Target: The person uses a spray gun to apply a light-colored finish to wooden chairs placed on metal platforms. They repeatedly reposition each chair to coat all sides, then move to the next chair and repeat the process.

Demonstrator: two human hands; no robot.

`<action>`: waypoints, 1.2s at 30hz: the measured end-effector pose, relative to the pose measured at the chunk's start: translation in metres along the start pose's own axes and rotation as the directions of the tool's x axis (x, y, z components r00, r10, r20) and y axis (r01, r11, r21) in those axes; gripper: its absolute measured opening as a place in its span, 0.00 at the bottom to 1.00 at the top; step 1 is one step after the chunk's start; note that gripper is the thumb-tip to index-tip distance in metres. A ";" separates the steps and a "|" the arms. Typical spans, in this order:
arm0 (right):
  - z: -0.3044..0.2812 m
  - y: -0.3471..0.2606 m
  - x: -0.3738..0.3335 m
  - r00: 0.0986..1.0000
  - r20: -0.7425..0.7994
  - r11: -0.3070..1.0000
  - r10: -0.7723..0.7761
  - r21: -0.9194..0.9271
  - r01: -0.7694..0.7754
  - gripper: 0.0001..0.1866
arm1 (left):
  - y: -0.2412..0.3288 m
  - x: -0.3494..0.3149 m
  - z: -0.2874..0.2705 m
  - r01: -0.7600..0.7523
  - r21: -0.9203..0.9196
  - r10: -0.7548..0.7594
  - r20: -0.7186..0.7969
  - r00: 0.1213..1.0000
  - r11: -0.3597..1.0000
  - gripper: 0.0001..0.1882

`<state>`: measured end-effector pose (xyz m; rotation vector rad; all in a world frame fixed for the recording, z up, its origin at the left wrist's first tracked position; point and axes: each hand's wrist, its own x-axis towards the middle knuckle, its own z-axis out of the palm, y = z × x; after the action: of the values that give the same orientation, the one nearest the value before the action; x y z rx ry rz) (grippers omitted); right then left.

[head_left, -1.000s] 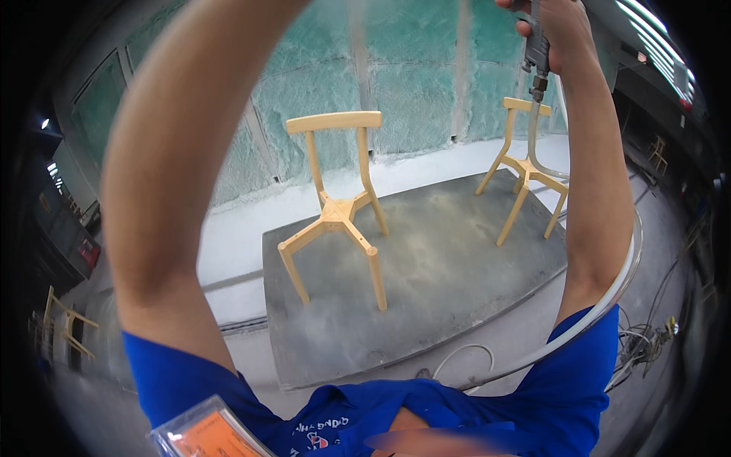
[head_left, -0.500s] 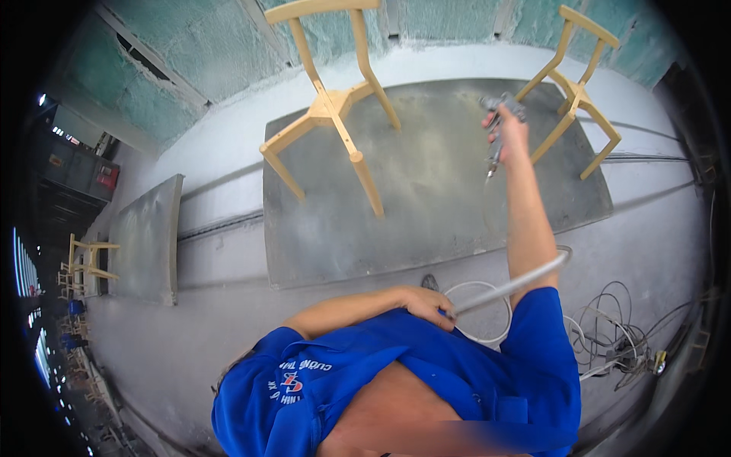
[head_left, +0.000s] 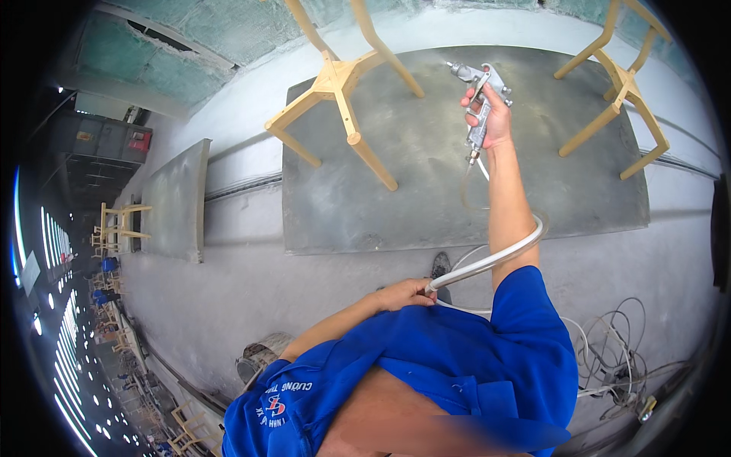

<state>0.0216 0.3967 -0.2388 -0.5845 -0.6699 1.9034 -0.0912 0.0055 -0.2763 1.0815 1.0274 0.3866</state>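
My right hand (head_left: 491,116) is wrapped round the handle of a metal spray gun (head_left: 480,82), held out over a grey board. The gun's nozzle points left, toward a bare wooden chair frame (head_left: 333,80). From the gun's base a thin clear hose loops down by my right forearm. My left hand (head_left: 409,294), close to my waist, is closed on a thick whitish hose (head_left: 495,263) that curves up around the right forearm. A second wooden chair frame (head_left: 624,80) stands at the right end of the board.
The large grey board (head_left: 426,221) lies ahead of me, under both chair frames. Another grey board (head_left: 179,202) is at the left, with more wooden chairs (head_left: 122,225) beyond it. Tangled hoses (head_left: 620,358) lie on the floor at the right. Greenish-white coated panels (head_left: 251,30) line the far side.
The spray gun has swung from pointing mostly away to pointing left, and my right hand has moved slightly left. My left hand has shifted a little left with the hose. The whole view has turned.
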 end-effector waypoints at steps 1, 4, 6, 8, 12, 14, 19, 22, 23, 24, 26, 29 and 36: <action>0.001 -0.004 0.003 0.999 -0.017 0.998 0.032 -0.047 -0.033 0.12 | 0.003 -0.001 0.000 0.015 0.069 -0.016 0.008 1.000 0.998 0.07; -0.002 -0.011 0.018 0.976 -0.160 0.941 0.146 -0.283 -0.187 0.13 | 0.016 -0.004 -0.003 -0.060 0.043 0.063 -0.082 0.995 0.997 0.08; -0.003 -0.015 0.024 0.939 -0.292 0.843 0.183 -0.445 -0.303 0.14 | 0.023 -0.008 -0.003 -0.076 0.016 0.077 -0.133 0.988 0.997 0.07; -0.002 -0.023 0.024 0.958 -0.152 0.872 0.242 -0.398 -0.283 0.15 | 0.029 -0.011 -0.004 -0.106 0.013 0.107 -0.159 0.982 0.994 0.07; 0.004 -0.044 0.016 0.945 0.196 0.952 0.260 -0.216 -0.217 0.15 | 0.037 -0.005 -0.002 -0.164 0.087 0.174 -0.123 0.977 0.983 0.07; 0.014 -0.049 0.018 0.953 0.026 0.865 0.302 -0.428 -0.262 0.17 | 0.039 -0.002 -0.003 -0.180 0.109 0.191 -0.103 0.976 0.978 0.08; 0.029 -0.061 0.019 0.937 -0.080 0.764 0.340 -0.558 -0.325 0.15 | 0.044 -0.008 -0.009 -0.171 0.115 0.182 -0.099 0.978 0.979 0.11; 0.028 -0.070 0.011 0.905 0.228 0.907 0.359 -0.315 -0.280 0.15 | 0.047 -0.017 -0.013 -0.176 0.170 0.189 -0.067 0.980 0.970 0.12; 0.026 -0.070 0.009 0.886 0.320 0.922 0.334 -0.308 -0.236 0.15 | 0.049 -0.020 -0.016 -0.174 0.198 0.186 -0.044 0.982 0.965 0.12; 0.023 -0.066 0.006 0.903 0.191 0.878 0.384 -0.377 -0.294 0.15 | 0.050 -0.023 -0.019 -0.160 0.204 0.171 -0.039 0.984 0.966 0.12; 0.012 -0.049 0.003 0.898 0.097 0.823 0.430 -0.451 -0.345 0.16 | 0.050 -0.030 -0.025 -0.149 0.229 0.161 -0.035 0.986 0.962 0.13; -0.025 0.001 -0.015 0.870 -0.134 0.716 0.474 -0.517 -0.469 0.14 | 0.048 -0.045 -0.034 -0.094 0.117 0.097 -0.026 0.995 0.989 0.14; -0.123 0.143 -0.135 0.728 -0.557 0.738 0.399 -0.277 -0.616 0.13 | 0.031 -0.075 -0.067 0.017 0.120 -0.030 0.101 0.994 0.993 0.16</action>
<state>0.0618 0.2466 -0.4107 -1.6331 -0.6641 1.9941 -0.1788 0.0029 -0.2180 1.1825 0.9806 0.2508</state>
